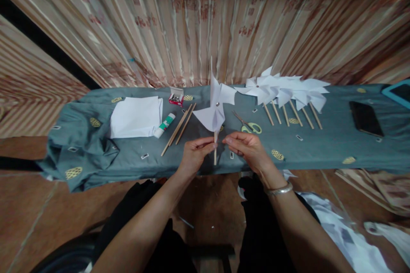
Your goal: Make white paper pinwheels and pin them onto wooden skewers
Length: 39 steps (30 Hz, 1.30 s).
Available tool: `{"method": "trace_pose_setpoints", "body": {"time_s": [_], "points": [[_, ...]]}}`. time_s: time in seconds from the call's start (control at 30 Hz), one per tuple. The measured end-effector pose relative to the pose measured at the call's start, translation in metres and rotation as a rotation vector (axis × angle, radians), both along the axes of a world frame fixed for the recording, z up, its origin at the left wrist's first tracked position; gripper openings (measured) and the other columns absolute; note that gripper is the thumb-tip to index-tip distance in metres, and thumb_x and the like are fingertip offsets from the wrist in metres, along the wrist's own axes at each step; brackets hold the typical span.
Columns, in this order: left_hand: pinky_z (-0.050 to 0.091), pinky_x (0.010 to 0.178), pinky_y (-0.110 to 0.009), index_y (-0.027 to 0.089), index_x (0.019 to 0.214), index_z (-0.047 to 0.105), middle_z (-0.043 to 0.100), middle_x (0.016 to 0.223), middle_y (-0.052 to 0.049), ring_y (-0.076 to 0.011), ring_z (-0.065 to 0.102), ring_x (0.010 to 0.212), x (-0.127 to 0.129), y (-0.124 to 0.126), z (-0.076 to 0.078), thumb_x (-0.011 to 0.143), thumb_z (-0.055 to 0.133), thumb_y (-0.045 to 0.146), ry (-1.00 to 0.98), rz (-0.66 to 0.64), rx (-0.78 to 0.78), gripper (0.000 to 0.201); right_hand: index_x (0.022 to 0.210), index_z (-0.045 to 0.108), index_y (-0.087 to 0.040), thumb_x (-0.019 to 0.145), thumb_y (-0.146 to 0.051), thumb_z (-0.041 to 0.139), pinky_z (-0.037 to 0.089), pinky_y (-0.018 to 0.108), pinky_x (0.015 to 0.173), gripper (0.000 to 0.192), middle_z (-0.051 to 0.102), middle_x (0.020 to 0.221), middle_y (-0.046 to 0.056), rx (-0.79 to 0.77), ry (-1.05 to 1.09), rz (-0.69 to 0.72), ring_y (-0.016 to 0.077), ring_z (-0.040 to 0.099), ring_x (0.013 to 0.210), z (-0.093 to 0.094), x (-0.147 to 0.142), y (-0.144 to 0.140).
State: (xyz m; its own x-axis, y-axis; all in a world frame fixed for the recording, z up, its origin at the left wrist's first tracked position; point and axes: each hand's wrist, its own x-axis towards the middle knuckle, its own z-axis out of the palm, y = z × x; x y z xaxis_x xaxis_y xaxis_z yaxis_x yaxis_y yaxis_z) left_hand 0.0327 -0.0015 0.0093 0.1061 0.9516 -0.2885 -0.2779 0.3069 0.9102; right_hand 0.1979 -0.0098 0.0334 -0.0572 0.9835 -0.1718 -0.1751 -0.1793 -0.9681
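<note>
A white paper pinwheel [214,108] with a silver pin at its centre stands upright in front of me, over the near part of the table. Its wooden stick [215,157] is pinched between the thumb and fingers of my left hand [196,153]. Just right of the stick, my right hand [245,145] has its fingertips pressed together. Whether anything small is between them I cannot make out. Behind that hand lie scissors [251,127] with light green handles. Left of the pinwheel are several loose wooden sticks [178,131].
A stack of white paper [136,117], a glue stick [164,125] and an open red box of pins [176,97] lie on the left. Several pinwheels [288,87] overlap at the back right. Farther right are a dark phone [365,118] and a blue-edged device [399,93]. A curtain [205,25] hangs behind.
</note>
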Motion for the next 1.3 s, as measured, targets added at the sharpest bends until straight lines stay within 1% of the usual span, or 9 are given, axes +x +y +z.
{"method": "trace_pose_setpoints", "body": {"time_s": [0.1, 0.17, 0.27, 0.37, 0.47, 0.6, 0.83, 0.97, 1.3], "points": [[0.054, 0.080, -0.032, 0.019, 0.075, 0.080, 0.078, 0.077, -0.004, -0.0180, 0.069, 0.073, 0.001, -0.001, 0.000, 0.046, 0.090, 0.032, -0.007, -0.003, -0.020, 0.033, 0.064, 0.074, -0.019, 0.056, -0.047, 0.087, 0.021, 0.022, 0.042, 0.033, 0.054, 0.048, -0.004, 0.053, 0.027, -0.178, 0.0048, 0.035, 0.044, 0.003, 0.014, 0.006], [0.054, 0.081, -0.032, 0.019, 0.074, 0.080, 0.078, 0.077, -0.004, -0.0179, 0.070, 0.073, 0.001, -0.001, 0.000, 0.046, 0.090, 0.032, -0.009, -0.023, -0.031, 0.033, 0.065, 0.075, -0.020, 0.055, -0.044, 0.088, 0.025, 0.021, 0.043, 0.029, 0.059, 0.052, -0.003, 0.119, 0.043, -0.320, 0.0050, 0.038, 0.045, 0.004, 0.026, 0.012], [0.053, 0.084, -0.033, 0.019, 0.074, 0.079, 0.078, 0.078, -0.005, -0.0184, 0.070, 0.074, 0.002, -0.003, 0.000, 0.046, 0.091, 0.032, -0.001, -0.068, -0.047, 0.033, 0.072, 0.076, -0.021, 0.056, -0.041, 0.088, 0.038, 0.020, 0.049, 0.028, 0.070, 0.066, 0.000, 0.201, 0.054, -0.489, 0.0071, 0.051, 0.053, 0.004, 0.041, 0.020], [0.053, 0.085, -0.034, 0.019, 0.075, 0.080, 0.079, 0.080, -0.005, -0.0188, 0.070, 0.075, 0.003, -0.005, 0.002, 0.048, 0.090, 0.033, 0.007, -0.120, -0.056, 0.033, 0.080, 0.077, -0.024, 0.058, -0.040, 0.087, 0.047, 0.022, 0.058, 0.029, 0.075, 0.080, 0.000, 0.227, 0.029, -0.572, 0.0098, 0.061, 0.065, 0.003, 0.050, 0.024], [0.053, 0.087, -0.034, 0.019, 0.076, 0.080, 0.079, 0.079, -0.005, -0.0187, 0.070, 0.076, 0.004, -0.006, 0.002, 0.049, 0.089, 0.034, 0.020, -0.164, -0.061, 0.032, 0.082, 0.077, -0.025, 0.061, -0.042, 0.086, 0.051, 0.023, 0.063, 0.029, 0.075, 0.085, 0.000, 0.231, 0.007, -0.547, 0.0105, 0.064, 0.069, 0.002, 0.053, 0.024], [0.052, 0.087, -0.034, 0.020, 0.075, 0.080, 0.079, 0.079, -0.004, -0.0194, 0.070, 0.077, 0.005, -0.006, 0.000, 0.049, 0.089, 0.035, 0.028, -0.199, -0.074, 0.031, 0.079, 0.077, -0.026, 0.060, -0.044, 0.087, 0.052, 0.021, 0.066, 0.029, 0.074, 0.081, -0.001, 0.199, 0.062, -0.476, 0.0098, 0.066, 0.070, 0.001, 0.053, 0.024], [0.051, 0.087, -0.034, 0.019, 0.075, 0.080, 0.078, 0.079, -0.005, -0.0191, 0.070, 0.076, 0.005, -0.007, 0.000, 0.050, 0.089, 0.036, 0.051, -0.261, -0.073, 0.031, 0.070, 0.076, -0.024, 0.052, -0.042, 0.091, 0.052, 0.018, 0.062, 0.029, 0.073, 0.075, -0.003, 0.183, 0.153, -0.506, 0.0082, 0.066, 0.066, 0.003, 0.054, 0.026], [0.051, 0.088, -0.035, 0.020, 0.075, 0.080, 0.078, 0.078, -0.005, -0.0192, 0.070, 0.076, 0.004, -0.007, -0.001, 0.050, 0.089, 0.036, 0.042, -0.254, -0.076, 0.031, 0.067, 0.076, -0.023, 0.049, -0.039, 0.092, 0.053, 0.019, 0.060, 0.029, 0.071, 0.066, -0.003, 0.191, 0.118, -0.522, 0.0086, 0.064, 0.062, 0.004, 0.053, 0.025], [0.052, 0.089, -0.036, 0.019, 0.073, 0.080, 0.079, 0.079, -0.006, -0.0203, 0.071, 0.077, 0.004, -0.006, 0.001, 0.046, 0.091, 0.037, 0.018, -0.219, -0.099, 0.034, 0.066, 0.075, -0.022, 0.051, -0.034, 0.090, 0.051, 0.020, 0.057, 0.023, 0.070, 0.062, -0.002, 0.176, 0.092, -0.503, 0.0078, 0.060, 0.055, 0.003, 0.053, 0.022]]}}
